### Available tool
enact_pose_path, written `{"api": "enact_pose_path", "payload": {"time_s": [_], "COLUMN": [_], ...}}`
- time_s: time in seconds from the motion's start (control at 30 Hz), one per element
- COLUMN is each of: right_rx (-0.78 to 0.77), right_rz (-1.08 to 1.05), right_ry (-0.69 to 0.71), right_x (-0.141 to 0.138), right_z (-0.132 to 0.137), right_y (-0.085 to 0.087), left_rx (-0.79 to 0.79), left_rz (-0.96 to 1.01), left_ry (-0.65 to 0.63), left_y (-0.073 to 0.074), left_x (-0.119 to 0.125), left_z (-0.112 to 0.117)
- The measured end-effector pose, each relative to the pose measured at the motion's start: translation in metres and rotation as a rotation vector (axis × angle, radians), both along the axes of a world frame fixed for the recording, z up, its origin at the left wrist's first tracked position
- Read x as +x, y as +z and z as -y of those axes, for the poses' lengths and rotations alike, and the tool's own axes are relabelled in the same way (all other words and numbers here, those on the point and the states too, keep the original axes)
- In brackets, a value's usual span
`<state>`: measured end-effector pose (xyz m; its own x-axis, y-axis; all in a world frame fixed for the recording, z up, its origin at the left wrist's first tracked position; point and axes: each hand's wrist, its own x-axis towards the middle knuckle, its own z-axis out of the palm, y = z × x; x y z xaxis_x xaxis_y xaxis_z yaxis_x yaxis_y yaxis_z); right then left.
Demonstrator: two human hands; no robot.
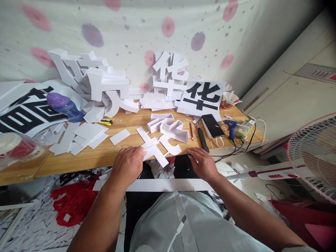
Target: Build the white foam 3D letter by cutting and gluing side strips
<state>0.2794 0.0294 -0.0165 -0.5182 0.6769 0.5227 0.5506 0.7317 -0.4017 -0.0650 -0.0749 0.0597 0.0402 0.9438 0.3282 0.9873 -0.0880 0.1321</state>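
the left hand [128, 166], fingers bunched and curled, sits at the front edge of the yellowish wooden table [84, 162]; its fingertips are partly hidden beside the flat white cross-shaped cut-out [154, 148], so i cannot tell whether they pinch or even touch it. that cut-out lies near the edge, between the hands, just in front of the white walled hollow letter pieces [174, 131]. the right hand [203, 162] bends loosely at the same edge, near the slim black-handled tool [202, 140]; its grip is unclear too. the forearms hide parts of the long white strip [168, 184], and the pink-rimmed fan [313, 157] is cut off at right
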Motion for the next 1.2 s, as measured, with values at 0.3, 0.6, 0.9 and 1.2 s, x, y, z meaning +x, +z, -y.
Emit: {"api": "enact_pose_path", "payload": {"time_s": [0.3,0.6,0.9,1.2], "right_rx": [-0.220,-0.251,-0.176,-0.065], "right_rz": [-0.005,0.019,0.047,0.085], "right_ry": [-0.271,-0.253,-0.211,-0.216], "right_x": [-0.019,-0.029,-0.027,-0.025], "right_z": [-0.040,-0.063,-0.073,-0.057], "right_y": [-0.003,-0.003,-0.007,-0.001], "left_rx": [-0.213,-0.211,-0.307,-0.320], "left_rz": [0.260,0.264,0.227,0.222], "left_ry": [-0.136,-0.142,-0.105,-0.174], "left_y": [-0.024,-0.017,-0.007,0.003], "left_x": [-0.003,0.012,0.023,0.040], "left_z": [-0.023,-0.010,-0.003,-0.031]}}
